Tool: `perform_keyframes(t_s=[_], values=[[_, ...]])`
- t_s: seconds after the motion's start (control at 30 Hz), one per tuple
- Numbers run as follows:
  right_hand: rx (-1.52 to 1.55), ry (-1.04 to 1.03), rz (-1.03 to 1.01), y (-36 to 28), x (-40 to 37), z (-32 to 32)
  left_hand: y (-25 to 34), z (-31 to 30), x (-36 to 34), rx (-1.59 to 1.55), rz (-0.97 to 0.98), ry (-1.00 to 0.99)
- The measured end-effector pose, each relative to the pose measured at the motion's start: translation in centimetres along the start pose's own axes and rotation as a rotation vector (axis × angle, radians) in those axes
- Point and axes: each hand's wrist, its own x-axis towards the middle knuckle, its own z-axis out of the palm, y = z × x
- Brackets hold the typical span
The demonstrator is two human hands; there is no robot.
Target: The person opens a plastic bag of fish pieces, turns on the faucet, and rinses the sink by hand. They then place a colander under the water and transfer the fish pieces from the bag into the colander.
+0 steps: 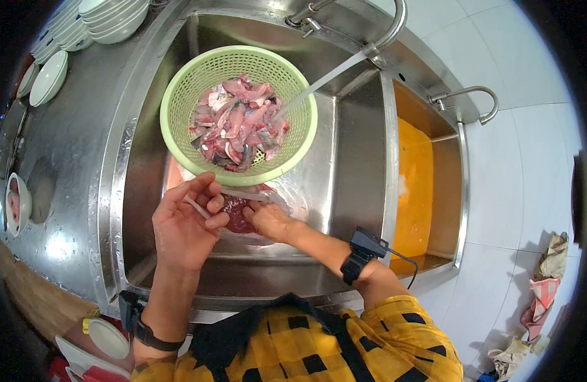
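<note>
My left hand [188,219] is closed on the edge of a clear plastic bag [277,198], fingers curled at its mouth. Dark red, wet contents [236,213] show inside the bag, low in the sink. My right hand [271,221] reaches into the bag's opening from the right, fingers bent down against the red contents; what they hold is hidden. Just beyond both hands stands a light green colander [172,137] with cut pink fish pieces [239,124] in it. Water [335,75] runs from the tap onto the fish.
The steel sink [360,159] surrounds the work. A second basin [417,184] on the right holds orange liquid under another tap [471,91]. Stacked white bowls [118,22] and a bowl with pink meat [16,204] stand on the left counter [67,172]. Cloths [541,299] hang at the right.
</note>
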Motion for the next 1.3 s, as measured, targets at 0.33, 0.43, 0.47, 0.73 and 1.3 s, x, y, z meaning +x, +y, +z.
perform_keyframes(t_s=[0.33, 0.43, 0.47, 0.73, 1.3], values=[[0.583, 0.754, -0.131, -1.4, -3.2, -13.6, -0.4, 0.3, -0.1, 0.072, 0.024, 0.079], [0.14, 0.92, 0.23, -0.5, -1.9, -17.0, -0.3, 0.0, 0.0, 0.07, 0.014, 0.046], [0.141, 0.927, 0.223, -0.5, -1.8, -17.2, 0.0, -0.1, -0.1, 0.041, 0.015, 0.039], [0.871, 0.311, -0.482, -6.2, 4.0, -2.5, -0.5, 0.4, -0.1, 0.028, 0.005, 0.037], [-0.206, 0.311, -0.25, 0.4, 3.9, 4.4, 1.5, 0.8, -0.7, 0.002, 0.101, -0.006]])
